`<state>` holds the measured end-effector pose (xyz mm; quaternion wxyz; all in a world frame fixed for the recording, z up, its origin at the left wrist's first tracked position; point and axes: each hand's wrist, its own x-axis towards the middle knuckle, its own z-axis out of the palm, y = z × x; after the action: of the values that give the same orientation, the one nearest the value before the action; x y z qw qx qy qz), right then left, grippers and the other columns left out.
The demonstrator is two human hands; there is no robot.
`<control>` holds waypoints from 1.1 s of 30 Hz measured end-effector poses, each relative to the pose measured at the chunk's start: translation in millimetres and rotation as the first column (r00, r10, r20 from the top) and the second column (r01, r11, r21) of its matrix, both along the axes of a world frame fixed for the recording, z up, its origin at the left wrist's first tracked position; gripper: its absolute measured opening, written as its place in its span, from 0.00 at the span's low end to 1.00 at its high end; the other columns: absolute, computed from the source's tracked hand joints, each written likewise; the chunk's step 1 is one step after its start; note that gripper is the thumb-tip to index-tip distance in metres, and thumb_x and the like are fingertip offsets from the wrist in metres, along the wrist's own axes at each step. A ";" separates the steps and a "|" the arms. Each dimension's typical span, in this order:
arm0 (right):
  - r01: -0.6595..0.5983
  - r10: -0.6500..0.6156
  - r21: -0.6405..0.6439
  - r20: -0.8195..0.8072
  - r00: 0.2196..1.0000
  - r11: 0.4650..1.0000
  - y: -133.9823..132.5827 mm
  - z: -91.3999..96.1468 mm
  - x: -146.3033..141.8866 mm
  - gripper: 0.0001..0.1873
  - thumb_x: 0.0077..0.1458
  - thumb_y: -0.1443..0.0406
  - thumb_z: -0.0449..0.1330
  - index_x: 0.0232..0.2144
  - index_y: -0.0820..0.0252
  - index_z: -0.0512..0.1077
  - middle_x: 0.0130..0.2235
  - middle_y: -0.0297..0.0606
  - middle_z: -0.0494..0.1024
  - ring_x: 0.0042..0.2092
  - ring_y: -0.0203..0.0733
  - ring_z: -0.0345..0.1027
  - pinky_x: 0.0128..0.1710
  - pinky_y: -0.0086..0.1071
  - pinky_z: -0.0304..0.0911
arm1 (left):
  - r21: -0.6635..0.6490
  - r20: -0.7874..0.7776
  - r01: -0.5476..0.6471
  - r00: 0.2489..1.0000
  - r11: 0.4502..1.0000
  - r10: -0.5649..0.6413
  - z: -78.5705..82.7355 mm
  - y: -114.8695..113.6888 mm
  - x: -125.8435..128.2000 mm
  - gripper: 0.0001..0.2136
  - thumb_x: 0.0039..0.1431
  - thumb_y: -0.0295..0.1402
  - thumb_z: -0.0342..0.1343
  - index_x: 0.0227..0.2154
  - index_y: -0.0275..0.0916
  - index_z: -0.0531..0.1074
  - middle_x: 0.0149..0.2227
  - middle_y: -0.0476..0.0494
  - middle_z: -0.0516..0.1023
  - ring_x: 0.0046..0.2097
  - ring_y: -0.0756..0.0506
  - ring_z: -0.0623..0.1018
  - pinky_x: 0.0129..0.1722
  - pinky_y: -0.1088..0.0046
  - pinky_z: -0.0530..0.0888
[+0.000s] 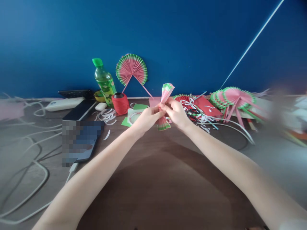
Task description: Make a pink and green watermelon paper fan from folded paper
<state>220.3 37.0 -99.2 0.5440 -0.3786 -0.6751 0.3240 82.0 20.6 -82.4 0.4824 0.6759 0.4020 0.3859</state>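
A pleated paper strip (167, 91), pink with a white band and green edges, is pinched at its middle between my two hands above the table. My left hand (151, 118) closes on it from the left, thumb laid across the folds. From the right, my right hand (176, 111) grips the same spot, fingertips touching those of the left. The strip's upper end flares slightly above the fingers, and its lower end fans out below them. My fingers hide its centre. Behind the hands lies a piece of pink paper (154, 101).
A finished paper fan (131, 65) leans on the blue wall. At left stand a green bottle (104, 80), a red thread spool (120, 104) and a phone (90, 140) with cables. Scissors (193, 112), paper scraps and more fans (236, 95) lie at right.
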 end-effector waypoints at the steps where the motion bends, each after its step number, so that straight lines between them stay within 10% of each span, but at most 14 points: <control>1: -0.011 0.011 -0.018 -0.015 1.000 1.000 0.6 -0.8 0.0 0.18 0.48 0.51 0.59 0.30 0.61 0.66 0.28 0.35 0.73 0.33 0.38 0.68 0.35 0.34 0.65 | -0.025 0.011 0.009 1.000 1.000 -0.008 -1.7 1.1 -0.3 0.09 0.54 0.37 0.54 0.31 0.35 0.73 0.22 0.47 0.73 0.27 0.51 0.73 0.28 0.75 0.69; 8: 0.029 -0.034 -0.160 -0.031 0.999 0.987 0.4 1.9 4.4 0.19 0.45 0.50 0.62 0.27 0.61 0.70 0.25 0.34 0.73 0.27 0.34 0.66 0.28 0.30 0.64 | -0.135 0.059 0.000 0.998 0.991 0.008 -5.1 8.8 -6.1 0.10 0.55 0.36 0.51 0.33 0.35 0.72 0.28 0.42 0.77 0.28 0.50 0.74 0.26 0.76 0.71; 12: 0.255 -0.269 0.136 0.095 0.958 0.957 -3.9 5.5 6.1 0.12 0.51 0.57 0.59 0.25 0.60 0.69 0.25 0.33 0.72 0.27 0.34 0.66 0.28 0.30 0.62 | -0.102 0.023 -0.092 0.995 0.991 0.095 -5.7 11.2 -8.8 0.11 0.54 0.36 0.51 0.33 0.34 0.72 0.33 0.39 0.79 0.28 0.50 0.73 0.25 0.75 0.70; 18: 0.185 -0.357 0.531 0.241 0.903 0.827 -10.4 8.1 1.8 0.07 0.55 0.67 0.54 0.29 0.58 0.72 0.36 0.38 0.76 0.39 0.39 0.70 0.38 0.35 0.66 | 0.153 -0.091 -0.094 0.990 0.984 0.109 -7.2 8.8 -7.5 0.11 0.55 0.36 0.48 0.28 0.34 0.70 0.30 0.43 0.78 0.31 0.49 0.73 0.33 0.75 0.68; 33: 0.149 -0.246 0.425 0.183 0.952 0.893 -21.9 24.9 0.8 0.06 0.51 0.69 0.59 0.23 0.59 0.71 0.33 0.36 0.77 0.37 0.39 0.71 0.38 0.37 0.67 | 0.494 -0.284 -0.095 0.922 0.864 0.263 10.3 -8.1 -4.2 0.09 0.55 0.29 0.45 0.20 0.38 0.59 0.18 0.53 0.59 0.22 0.54 0.57 0.24 0.77 0.55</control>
<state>221.1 15.1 -74.3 0.5582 -0.3597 -0.7441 0.0729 77.8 12.5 -72.1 0.1879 0.7881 0.4355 0.3923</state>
